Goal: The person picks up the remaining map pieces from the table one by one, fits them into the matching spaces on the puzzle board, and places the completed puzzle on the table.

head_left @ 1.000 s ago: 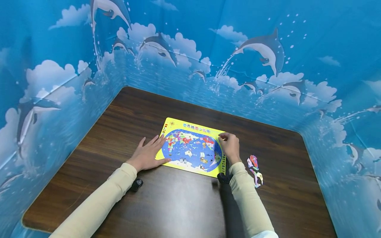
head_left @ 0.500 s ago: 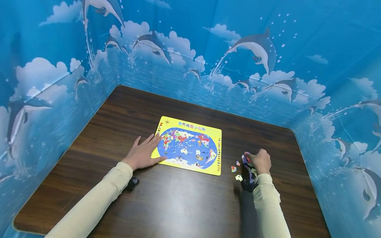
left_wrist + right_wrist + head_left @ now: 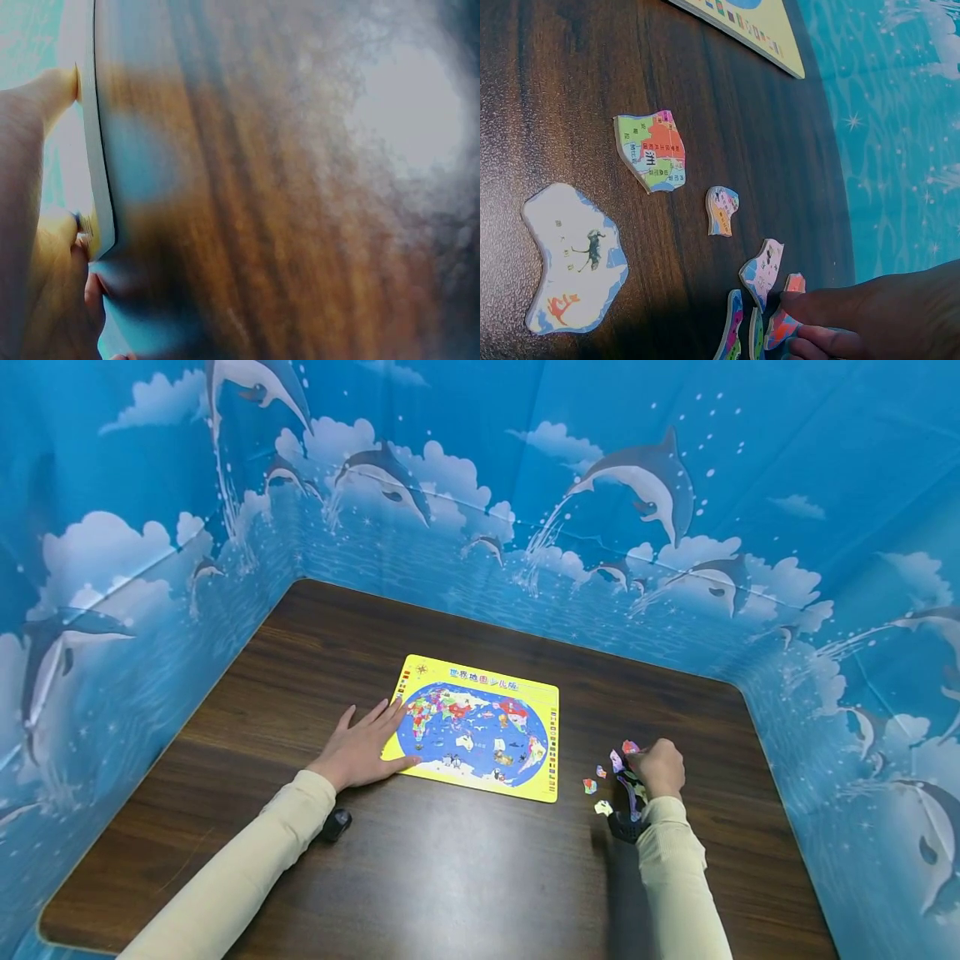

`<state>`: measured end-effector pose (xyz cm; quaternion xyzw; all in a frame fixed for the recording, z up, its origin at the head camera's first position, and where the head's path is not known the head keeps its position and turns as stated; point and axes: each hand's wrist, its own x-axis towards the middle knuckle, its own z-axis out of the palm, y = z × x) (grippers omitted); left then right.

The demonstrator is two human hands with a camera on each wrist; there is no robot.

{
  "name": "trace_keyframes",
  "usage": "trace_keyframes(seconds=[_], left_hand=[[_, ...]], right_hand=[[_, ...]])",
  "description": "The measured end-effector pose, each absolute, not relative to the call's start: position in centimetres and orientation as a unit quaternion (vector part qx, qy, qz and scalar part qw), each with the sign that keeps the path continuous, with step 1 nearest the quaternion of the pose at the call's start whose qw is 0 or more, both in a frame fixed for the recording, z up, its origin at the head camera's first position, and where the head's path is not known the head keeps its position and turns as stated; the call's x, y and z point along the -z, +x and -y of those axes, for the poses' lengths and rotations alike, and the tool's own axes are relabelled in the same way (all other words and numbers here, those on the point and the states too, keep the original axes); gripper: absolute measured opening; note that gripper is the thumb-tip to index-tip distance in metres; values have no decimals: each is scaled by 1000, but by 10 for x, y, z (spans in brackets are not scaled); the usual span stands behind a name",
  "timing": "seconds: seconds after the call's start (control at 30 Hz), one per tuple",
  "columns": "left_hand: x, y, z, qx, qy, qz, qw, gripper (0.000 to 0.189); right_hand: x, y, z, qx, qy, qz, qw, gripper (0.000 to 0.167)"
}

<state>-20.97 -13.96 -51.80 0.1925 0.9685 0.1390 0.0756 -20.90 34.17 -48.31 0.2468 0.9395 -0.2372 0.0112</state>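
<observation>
A world map puzzle board (image 3: 542, 788) with a yellow border lies flat on the table. My left hand (image 3: 358, 750) rests on its left side, fingers spread and thumb along the near edge. Right of the board, my right hand (image 3: 658, 768) is at a cluster of loose puzzle pieces. Thumb and curled fingers pinch an orange-red puzzle piece (image 3: 798, 284), its lower part partly covered. Against it lie a lilac piece (image 3: 763, 270) and narrow green-and-purple pieces (image 3: 733, 322). Apart from these sit a white piece (image 3: 577, 262), a green-and-red piece (image 3: 652, 150) and a small one (image 3: 721, 210).
The dark wooden table (image 3: 450, 893) extends around the board and pieces. Blue dolphin-print cloth (image 3: 480, 510) rises along its back and sides. A black wrist camera (image 3: 336, 823) sits under the left wrist, another (image 3: 624, 828) under the right.
My right hand has gone from the board's right edge to the loose pieces. The orange-red piece now shows slightly apart from the lilac one. My left hand has stayed on the board.
</observation>
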Motion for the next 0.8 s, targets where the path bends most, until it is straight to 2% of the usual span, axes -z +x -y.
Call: trace_keyframes(seconds=[0.27,0.6,0.8], left_hand=[[519,-212,139,-133,191,-969,81,97],[519,-212,140,-136,188,-969,86,98],[516,-210,139,-136,192,-969,81,96]], right_hand=[[487,-208,-343,271,243,-931,-4,21],[497,-208,-345,338,248,-905,-68,21],[489,-220,-337,345,192,-911,-115,20]])
